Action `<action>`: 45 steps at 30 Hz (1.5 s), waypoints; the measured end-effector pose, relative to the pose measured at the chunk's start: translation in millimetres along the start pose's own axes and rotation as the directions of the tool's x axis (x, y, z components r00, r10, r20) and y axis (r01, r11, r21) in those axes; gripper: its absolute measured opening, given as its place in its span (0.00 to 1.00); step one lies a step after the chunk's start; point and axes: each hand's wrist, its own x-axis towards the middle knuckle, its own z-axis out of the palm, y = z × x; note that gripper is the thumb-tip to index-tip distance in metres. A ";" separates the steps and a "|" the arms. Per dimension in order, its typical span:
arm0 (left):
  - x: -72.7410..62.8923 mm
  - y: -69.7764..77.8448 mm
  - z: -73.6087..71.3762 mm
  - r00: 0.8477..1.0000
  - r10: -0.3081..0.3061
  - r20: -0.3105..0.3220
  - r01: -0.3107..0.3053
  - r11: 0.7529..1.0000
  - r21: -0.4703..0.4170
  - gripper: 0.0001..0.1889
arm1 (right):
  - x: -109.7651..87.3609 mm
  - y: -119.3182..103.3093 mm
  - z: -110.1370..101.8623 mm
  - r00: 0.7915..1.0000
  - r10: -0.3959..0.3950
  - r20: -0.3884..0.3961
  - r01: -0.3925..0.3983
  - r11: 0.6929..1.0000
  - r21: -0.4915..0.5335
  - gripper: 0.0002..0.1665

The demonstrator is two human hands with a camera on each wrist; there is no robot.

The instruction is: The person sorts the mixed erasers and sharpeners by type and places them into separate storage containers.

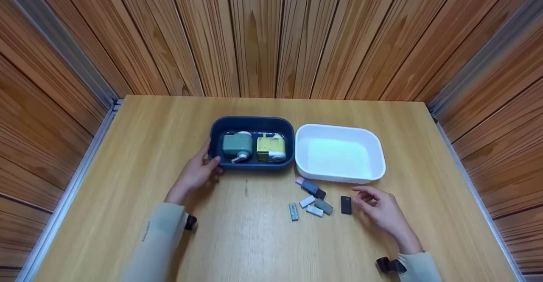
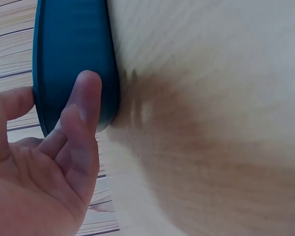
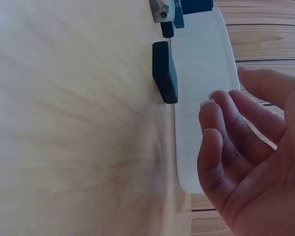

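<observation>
Mostly woodgrain: tabletop [image 1: 246,239] under tubs [image 1: 256,166] [image 1: 339,152], planked walls [image 1: 258,40].

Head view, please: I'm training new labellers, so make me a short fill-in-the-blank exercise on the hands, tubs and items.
The left hand touches the ____ tub.
The small block nearest the right hand is ____.
A green object shares its tub with a ____ object.
In this view, the white tub stands to the ____ of the other tub.
Missing words: blue; black; yellow; right.

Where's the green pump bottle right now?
In the head view, the green pump bottle lies inside the navy bin, left of the yellow container, near the left hand.
</observation>
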 end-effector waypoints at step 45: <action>2.5 2.6 11.0 0.997 -0.023 0.069 0.032 0.990 -0.136 0.36 | 5.1 7.6 5.4 0.986 -0.010 0.168 0.023 0.997 -0.076 0.31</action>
